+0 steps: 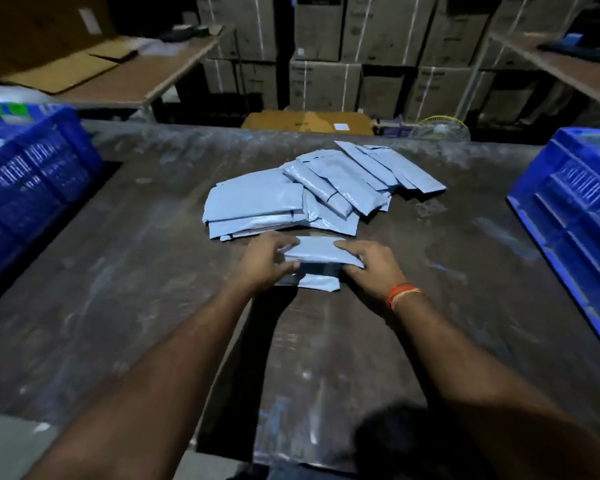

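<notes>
Worn table: parcel lengthwise left-right

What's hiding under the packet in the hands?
Under the packet, pinched by left hand and right hand, a dark strip and a pale piece peek out on the table. The rest is covered.

Dim storeroom: stacked cartons behind a worn table.

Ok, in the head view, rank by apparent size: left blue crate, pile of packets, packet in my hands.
1. left crate and pile of packets, too close to rank; crate cut off at frame edge.
2. held packet, smallest.
</notes>
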The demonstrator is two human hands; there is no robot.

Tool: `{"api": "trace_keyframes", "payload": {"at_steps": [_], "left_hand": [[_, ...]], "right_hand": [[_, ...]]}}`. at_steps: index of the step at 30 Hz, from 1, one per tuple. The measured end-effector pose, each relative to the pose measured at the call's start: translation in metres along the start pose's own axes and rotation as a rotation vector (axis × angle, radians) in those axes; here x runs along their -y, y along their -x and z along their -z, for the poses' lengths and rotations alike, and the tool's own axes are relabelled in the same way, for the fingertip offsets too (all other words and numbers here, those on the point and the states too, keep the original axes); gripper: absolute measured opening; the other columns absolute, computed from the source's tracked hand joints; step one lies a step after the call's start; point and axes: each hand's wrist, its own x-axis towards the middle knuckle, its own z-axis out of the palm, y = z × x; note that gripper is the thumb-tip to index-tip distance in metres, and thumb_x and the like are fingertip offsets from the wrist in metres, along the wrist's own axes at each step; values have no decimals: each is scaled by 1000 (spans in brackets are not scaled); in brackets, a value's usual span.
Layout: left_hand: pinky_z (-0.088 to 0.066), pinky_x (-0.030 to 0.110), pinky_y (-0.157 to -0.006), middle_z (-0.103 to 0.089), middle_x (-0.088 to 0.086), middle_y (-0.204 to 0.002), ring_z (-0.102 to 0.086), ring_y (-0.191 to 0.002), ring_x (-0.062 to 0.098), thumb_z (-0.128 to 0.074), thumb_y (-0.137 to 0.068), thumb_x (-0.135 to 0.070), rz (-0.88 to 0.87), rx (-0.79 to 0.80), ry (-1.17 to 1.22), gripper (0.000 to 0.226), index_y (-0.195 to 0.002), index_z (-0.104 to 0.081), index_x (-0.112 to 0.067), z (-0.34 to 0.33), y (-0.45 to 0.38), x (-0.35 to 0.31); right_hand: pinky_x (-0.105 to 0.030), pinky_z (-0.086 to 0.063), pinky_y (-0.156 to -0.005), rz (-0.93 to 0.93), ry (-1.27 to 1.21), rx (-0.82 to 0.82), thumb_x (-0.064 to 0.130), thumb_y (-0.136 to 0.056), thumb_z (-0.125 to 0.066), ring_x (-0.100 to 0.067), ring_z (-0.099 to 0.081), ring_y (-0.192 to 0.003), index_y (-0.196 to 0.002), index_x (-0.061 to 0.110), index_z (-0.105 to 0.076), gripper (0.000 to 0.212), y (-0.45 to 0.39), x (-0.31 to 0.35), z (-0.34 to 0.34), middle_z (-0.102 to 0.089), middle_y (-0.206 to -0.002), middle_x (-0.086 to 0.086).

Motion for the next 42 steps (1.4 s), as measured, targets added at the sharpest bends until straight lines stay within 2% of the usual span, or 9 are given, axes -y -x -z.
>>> {"api": "trace_keyframes", "payload": {"at_steps": [5, 9, 12, 14, 22, 30, 34, 38, 42], "left_hand": [[-37, 15, -66, -68, -10, -98, -61, -87, 10, -78, -85, -30, 88, -260, 139, 27, -111, -70, -30, -14, 23, -46], [-47, 15, -73, -71, -10, -96, -63, -85, 7, -72, -87, -41, 125, -343, 316, 30, -109, -66, -21, -27, 30, -77], [-56, 40, -86, -73, -8, -101, -69, -95, 15, -66, -87, -54, 247, -312, 444, 37, -111, -62, -26, -43, 31, -86], [-54, 35, -86, -73, -5, -103, -68, -96, 19, -66, -91, -45, 293, -269, 417, 31, -114, -64, -24, -55, 34, -97], [-47, 35, -87, -71, 12, -109, -63, -107, 33, -62, -96, -36, 393, -114, 219, 35, -125, -60, -15, -96, 41, -116], [-47, 44, -95, -48, 8, -145, -47, -126, 31, -50, -96, -38, -19, -177, -239, 45, -136, -54, -18, -120, 79, -121], [-42, 48, -99, -33, 15, -150, -39, -129, 35, -49, -93, -48, 221, -197, -211, 53, -139, -48, -22, -128, 100, -122], [-44, 46, -90, -40, 13, -126, -49, -110, 34, -55, -89, -50, 422, -219, -110, 58, -138, -44, -22, -120, 116, -137], [-44, 43, -97, -44, 19, -130, -52, -116, 40, -61, -90, -38, 491, -124, 94, 64, -145, -37, -15, -113, 99, -144]], "right_hand": [[-32, -44, -104, 0, -180, -17, 23, -83, -73, -16, -60, -116, -109, 27, -78, 27, 23, -28, 37, -68, -121, 1], [-34, -56, -86, -161, -552, -69, 5, -88, -65, -10, -69, -88, -100, 16, -77, 20, 44, -41, 72, -76, -95, 3], [-29, -56, -78, -256, -538, -128, 7, -86, -71, -8, -67, -78, -99, 21, -75, 19, 57, -56, 90, -73, -87, 2], [-34, -57, -75, -336, -540, -118, 9, -84, -73, -14, -68, -76, -101, 23, -73, 22, 69, -67, 95, -73, -87, -4], [-21, -46, -80, -456, -278, -181, 5, -82, -71, -10, -68, -85, -104, 21, -73, 28, 116, -92, 85, -74, -91, 2], [-43, -38, -110, -241, 171, -130, 42, -87, -36, -32, -49, -131, -135, 15, -61, 60, 140, -65, 40, -56, -142, -11], [-47, -31, -114, -328, 316, 23, 45, -96, -38, -23, -26, -148, -150, 23, -41, 58, 160, -58, 22, -32, -160, -2], [-45, -37, -109, -372, 367, 22, 44, -93, -40, -24, -38, -139, -145, 21, -48, 58, 165, -65, 26, -47, -150, 0], [-37, -41, -102, -321, 384, 34, 37, -83, -42, -33, -54, -117, -132, 15, -60, 57, 171, -52, 31, -63, -126, -10]]}}
